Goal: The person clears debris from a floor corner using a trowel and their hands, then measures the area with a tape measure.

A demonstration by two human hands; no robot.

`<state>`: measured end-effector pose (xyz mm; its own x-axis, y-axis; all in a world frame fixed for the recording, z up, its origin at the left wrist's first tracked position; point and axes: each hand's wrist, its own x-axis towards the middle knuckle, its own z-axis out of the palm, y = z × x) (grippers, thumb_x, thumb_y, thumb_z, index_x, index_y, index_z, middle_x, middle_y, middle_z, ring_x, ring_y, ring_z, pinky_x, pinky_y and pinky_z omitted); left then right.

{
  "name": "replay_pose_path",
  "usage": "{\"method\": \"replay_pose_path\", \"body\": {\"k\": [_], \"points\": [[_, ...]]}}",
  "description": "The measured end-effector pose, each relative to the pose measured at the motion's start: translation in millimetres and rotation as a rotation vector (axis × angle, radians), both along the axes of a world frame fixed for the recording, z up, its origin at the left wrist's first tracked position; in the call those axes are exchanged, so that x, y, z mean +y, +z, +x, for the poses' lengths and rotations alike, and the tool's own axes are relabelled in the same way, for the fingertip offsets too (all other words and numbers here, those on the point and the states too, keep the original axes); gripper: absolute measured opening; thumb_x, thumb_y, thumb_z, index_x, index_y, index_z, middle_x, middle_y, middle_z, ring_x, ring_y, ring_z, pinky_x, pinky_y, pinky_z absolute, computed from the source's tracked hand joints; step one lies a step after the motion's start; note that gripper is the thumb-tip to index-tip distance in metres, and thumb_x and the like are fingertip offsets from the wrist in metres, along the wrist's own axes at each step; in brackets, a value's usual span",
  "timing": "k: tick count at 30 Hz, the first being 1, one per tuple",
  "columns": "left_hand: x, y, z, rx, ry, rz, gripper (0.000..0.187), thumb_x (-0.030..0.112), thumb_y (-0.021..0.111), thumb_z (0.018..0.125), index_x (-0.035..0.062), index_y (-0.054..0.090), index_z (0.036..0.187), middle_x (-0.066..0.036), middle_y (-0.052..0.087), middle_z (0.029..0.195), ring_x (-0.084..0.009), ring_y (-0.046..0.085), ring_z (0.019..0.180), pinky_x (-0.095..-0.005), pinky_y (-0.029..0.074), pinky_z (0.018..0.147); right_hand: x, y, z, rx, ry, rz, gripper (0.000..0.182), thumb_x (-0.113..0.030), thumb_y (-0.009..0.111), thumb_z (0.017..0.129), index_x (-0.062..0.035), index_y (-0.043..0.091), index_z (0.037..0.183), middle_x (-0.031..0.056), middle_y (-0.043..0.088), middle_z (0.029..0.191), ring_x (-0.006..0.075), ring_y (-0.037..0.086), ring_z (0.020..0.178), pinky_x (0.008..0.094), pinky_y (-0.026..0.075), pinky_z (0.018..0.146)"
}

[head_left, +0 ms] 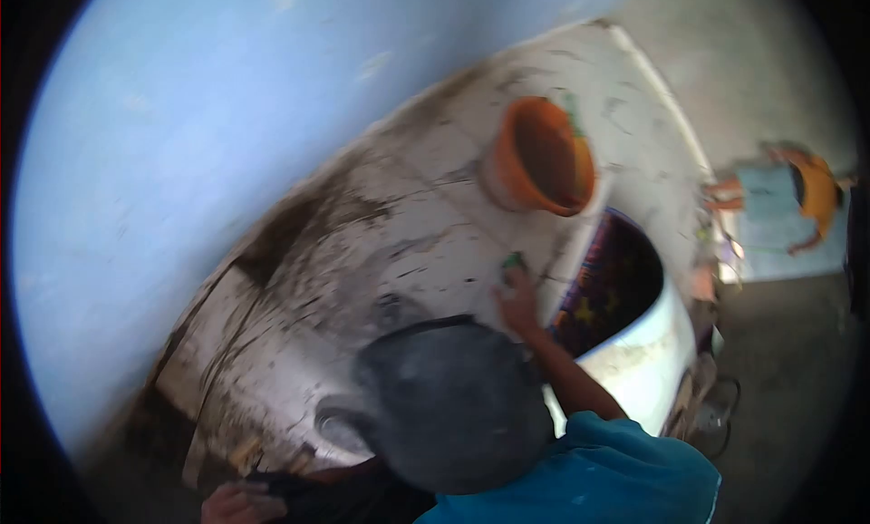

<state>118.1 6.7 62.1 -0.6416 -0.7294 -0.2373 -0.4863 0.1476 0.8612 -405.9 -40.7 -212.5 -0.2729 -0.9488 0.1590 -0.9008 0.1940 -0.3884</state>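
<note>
Neither of my own hands shows with certainty. Close below me a co-worker in a dark cap [453, 402] and a blue shirt [589, 479] bends over a smeared, light tiled surface [435, 243]. Their outstretched hand [517, 302] holds or touches a small green thing [514, 261], too blurred to name. Another hand [240, 504] is at the lower left edge beside dark cloth; it appears to be the co-worker's too. Beyond the green thing, an orange bucket [507, 175] has a dark inside. A white tub [643, 365] with a blue rim stands beside the co-worker's arm.
A pale blue wall [199, 143] fills the upper left. Inside the tub are dark purple and yellow patches. At the right, another person in an orange top [818, 198] appears sideways. Loose items [716, 415] lie beside the tub. The picture is tilted and blurred.
</note>
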Motion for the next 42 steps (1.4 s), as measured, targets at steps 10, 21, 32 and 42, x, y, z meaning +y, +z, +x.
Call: {"method": "replay_pose_path", "body": {"k": [10,21,32,42], "points": [[1,-52,14,-0.020,0.474,0.701,0.041,0.021,0.065,0.080,0.0027,0.058,0.116,-0.016,0.060,0.109,-0.0258,0.060,0.100,-0.0385,0.047,0.086,-62,-39,-58,0.150,0.128,0.610,0.063,-0.027,0.068,0.074,-0.0033,0.041,0.126,0.0281,0.044,0.122,0.0443,0.043,0.112,0.0484,0.036,0.095],[-7,-167,-70,0.046,0.765,0.802,0.036,0.016,0.057,0.088,0.0013,0.051,0.120,-0.015,0.062,0.105,-0.0204,0.063,0.093,-0.0287,0.051,0.079,-129,30,214,-0.501,1.200,1.103,0.084,-0.036,0.077,0.066,-0.0028,0.037,0.133,0.0186,0.052,0.119,0.0294,0.052,0.109,0.0345,0.040,0.094],[29,-173,-116,0.891,1.307,0.836,0.090,0.059,0.063,0.075,0.0087,0.024,0.138,-0.009,0.039,0.132,-0.0288,0.041,0.119,-0.0474,0.041,0.090,-43,12,300,-1.534,1.014,1.464,0.079,-0.025,0.079,0.070,-0.0053,0.029,0.127,0.0145,0.048,0.110,0.0225,0.049,0.105,0.0361,0.042,0.089],[45,-167,-104,0.697,1.235,0.851,0.076,0.044,0.069,0.077,0.0033,0.036,0.131,-0.011,0.051,0.117,-0.0222,0.053,0.104,-0.0375,0.045,0.087,-29,14,296,-1.545,1.253,1.438,0.045,-0.017,0.067,0.081,-0.0032,0.038,0.113,0.0076,0.055,0.096,0.0109,0.051,0.088,0.0283,0.044,0.076]]}}
